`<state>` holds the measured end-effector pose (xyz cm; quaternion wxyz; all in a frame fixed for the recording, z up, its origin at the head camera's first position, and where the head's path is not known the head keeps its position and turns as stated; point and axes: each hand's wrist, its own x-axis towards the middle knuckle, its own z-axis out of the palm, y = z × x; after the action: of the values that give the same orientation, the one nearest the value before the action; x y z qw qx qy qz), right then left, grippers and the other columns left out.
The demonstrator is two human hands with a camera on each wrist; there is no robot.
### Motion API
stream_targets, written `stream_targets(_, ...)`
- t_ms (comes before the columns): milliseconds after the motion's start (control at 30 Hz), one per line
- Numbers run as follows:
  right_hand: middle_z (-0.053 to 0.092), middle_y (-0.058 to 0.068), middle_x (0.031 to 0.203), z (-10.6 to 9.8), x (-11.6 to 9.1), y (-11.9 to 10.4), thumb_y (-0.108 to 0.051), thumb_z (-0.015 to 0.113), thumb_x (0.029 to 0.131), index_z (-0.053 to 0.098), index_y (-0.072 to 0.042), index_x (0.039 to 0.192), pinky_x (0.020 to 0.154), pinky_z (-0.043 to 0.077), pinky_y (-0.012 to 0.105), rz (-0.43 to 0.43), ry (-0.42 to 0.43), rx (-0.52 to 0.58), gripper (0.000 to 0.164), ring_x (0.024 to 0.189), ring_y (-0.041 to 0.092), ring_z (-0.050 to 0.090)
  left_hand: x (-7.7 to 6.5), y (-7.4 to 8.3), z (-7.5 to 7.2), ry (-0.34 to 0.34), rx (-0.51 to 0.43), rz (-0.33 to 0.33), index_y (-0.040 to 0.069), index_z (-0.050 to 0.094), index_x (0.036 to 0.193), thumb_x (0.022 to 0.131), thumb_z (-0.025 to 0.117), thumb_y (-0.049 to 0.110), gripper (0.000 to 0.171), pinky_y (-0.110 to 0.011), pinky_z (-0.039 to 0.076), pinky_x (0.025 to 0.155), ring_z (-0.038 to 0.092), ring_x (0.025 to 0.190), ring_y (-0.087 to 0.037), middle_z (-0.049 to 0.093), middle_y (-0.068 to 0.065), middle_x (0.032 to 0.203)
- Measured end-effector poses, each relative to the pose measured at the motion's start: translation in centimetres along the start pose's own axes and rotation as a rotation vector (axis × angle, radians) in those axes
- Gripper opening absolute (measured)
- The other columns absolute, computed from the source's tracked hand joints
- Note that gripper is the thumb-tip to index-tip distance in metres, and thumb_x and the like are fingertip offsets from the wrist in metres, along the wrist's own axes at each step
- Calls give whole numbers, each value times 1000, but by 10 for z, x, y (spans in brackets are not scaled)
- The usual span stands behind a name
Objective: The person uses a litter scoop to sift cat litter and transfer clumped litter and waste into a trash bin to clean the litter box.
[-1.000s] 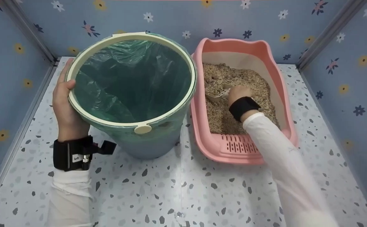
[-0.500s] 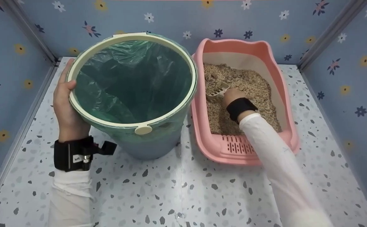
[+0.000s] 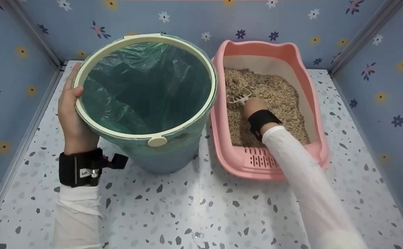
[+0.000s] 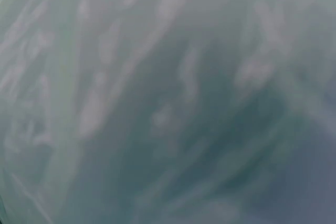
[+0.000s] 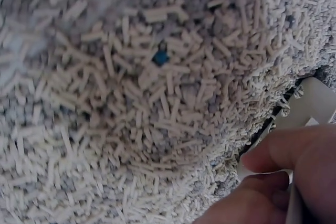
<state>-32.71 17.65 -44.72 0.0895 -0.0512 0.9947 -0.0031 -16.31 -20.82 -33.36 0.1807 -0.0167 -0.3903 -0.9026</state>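
My left hand [image 3: 75, 119] holds the lined trash can [image 3: 118, 133] at its left side, thumb at the cream rim and fingers along the outside. A green plastic bag [image 3: 149, 58] lines the can; its blurred film [image 4: 157, 103] fills the left wrist view. To the right, my right hand [image 3: 255, 106] grips a pale slotted litter scoop [image 3: 239, 99] inside the pink litter box [image 3: 218, 138]. In the right wrist view, thumb and fingers pinch the handle, and the scoop head [image 5: 310, 100] lies down in the pellet litter [image 5: 157, 98].
The can and the litter box stand side by side on a speckled white surface [image 3: 146, 214]. A slotted pink step [image 3: 263, 162] forms the box's front. Blue flowered panels [image 3: 187, 20] enclose the back and both sides.
My right hand has shifted slightly left and toward me in the litter. The scoop's slotted head has turned and shows more. My left hand and the can stay in place.
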Motion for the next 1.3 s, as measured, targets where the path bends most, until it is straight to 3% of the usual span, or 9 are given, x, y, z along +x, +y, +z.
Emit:
stream_targets(200, 67, 22, 91, 3, 3, 1, -8, 42, 98, 65, 6, 94, 70, 55, 44, 36, 42, 66, 28, 81, 34, 66, 1, 0, 0, 4, -10, -4, 11, 36, 145, 96, 26, 3, 51, -32, 29, 112, 40, 133, -15, 38, -4, 147)
stream_targets(433, 67, 24, 92, 9, 3, 3, -10, 43, 98, 66, 8, 95, 73, 55, 46, -7, 104, 2, 29, 83, 36, 66, 0, 0, 0, -1, -7, -2, 12, 38, 144, 95, 28, 3, 51, -32, 29, 112, 40, 133, -15, 40, -4, 146)
stream_targets(933, 66, 22, 97, 13, 5, 3, -17, 48, 97, 63, 7, 103, 77, 53, 45, 59, 46, 208, 29, 88, 35, 65, 0, 0, 2, -7, 18, -6, 13, 32, 147, 96, 27, 4, 52, -32, 28, 112, 38, 134, -15, 35, -4, 149)
stream_targets(1300, 66, 21, 95, 12, 10, 2, -19, 49, 96, 65, 5, 98, 72, 51, 42, 116, 86, 338, 30, 81, 32, 63, -2, 1, 1, -6, 29, -1, 13, 35, 146, 95, 29, 5, 52, -31, 28, 112, 38, 134, -14, 36, -3, 148)
